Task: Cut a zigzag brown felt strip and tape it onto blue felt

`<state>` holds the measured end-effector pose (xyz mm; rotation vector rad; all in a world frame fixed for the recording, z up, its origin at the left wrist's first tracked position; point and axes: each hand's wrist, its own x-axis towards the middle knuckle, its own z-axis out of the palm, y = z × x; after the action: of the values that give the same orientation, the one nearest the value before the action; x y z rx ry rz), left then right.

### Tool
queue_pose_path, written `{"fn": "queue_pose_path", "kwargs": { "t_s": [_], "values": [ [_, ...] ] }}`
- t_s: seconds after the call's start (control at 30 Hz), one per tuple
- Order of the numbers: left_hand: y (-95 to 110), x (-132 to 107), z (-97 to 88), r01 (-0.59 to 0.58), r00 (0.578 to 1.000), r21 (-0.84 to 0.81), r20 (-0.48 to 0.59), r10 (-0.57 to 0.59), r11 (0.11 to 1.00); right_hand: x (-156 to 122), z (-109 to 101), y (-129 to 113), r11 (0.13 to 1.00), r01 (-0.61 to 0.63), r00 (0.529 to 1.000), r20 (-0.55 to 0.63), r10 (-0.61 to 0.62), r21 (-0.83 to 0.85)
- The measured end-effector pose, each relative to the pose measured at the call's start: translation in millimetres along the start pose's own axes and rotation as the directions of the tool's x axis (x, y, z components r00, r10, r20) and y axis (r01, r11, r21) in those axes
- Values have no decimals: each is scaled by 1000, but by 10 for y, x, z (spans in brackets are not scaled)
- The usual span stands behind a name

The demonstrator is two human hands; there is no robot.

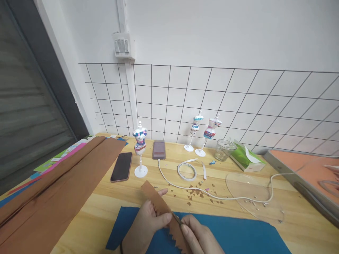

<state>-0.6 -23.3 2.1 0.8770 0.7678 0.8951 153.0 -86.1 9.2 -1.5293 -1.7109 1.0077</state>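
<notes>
My left hand point(144, 225) pinches a strip of brown paper point(153, 194) between thumb and fingers, with its index finger stretched out beyond the strip. The strip runs slantwise, and its lower edge is cut into jagged teeth. My right hand point(198, 234) is closed at the strip's near end, around dark, narrow scissors point(177, 218) whose tip lies against the paper; their handles are hidden by the fingers. Beneath both hands lies a sheet of blue paper point(238, 233). Small brown triangular scraps point(196, 192) are scattered on the table beyond.
Three painted mini mannequins stand on white bases, the nearest mannequin point(140, 144) left of centre. Around them are a phone point(122, 167), a plugged-in device point(159, 150), tape point(186, 171), a glass cup point(224, 150) and tissues point(247, 157). Brown sheets point(79, 183) lie left; a cable point(212, 195) crosses the table.
</notes>
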Motion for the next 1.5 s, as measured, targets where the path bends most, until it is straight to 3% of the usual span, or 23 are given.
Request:
{"fn": "queue_pose_path", "kwargs": {
  "t_s": [0.4,0.53,0.63,0.87,1.0,1.13,1.5],
  "values": [
    [-75,55,-19,-57,998,12,-14,57,998,-15,12,-45,998,2,1000,-16,-1,61],
    [-70,54,-6,-72,997,23,-7,72,997,-16,-15,-63,1000,-11,1000,18,11,-8],
    [-25,18,17,-81,997,33,-15,82,996,-13,-5,-43,999,-19,1000,-19,19,-37],
    [27,-4,28,-80,997,43,23,79,996,-12,17,-29,1000,-3,999,-33,4,13],
    [23,-4,27,-88,996,53,8,88,995,-10,10,-16,999,2,998,-58,-5,-45],
    [14,-1,23,-99,995,58,-2,99,993,-6,-6,-34,998,-19,1000,-8,19,-60],
    [-32,27,1,-77,997,54,17,77,996,12,-31,-47,999,-33,999,-18,32,-23]
  ]
}}
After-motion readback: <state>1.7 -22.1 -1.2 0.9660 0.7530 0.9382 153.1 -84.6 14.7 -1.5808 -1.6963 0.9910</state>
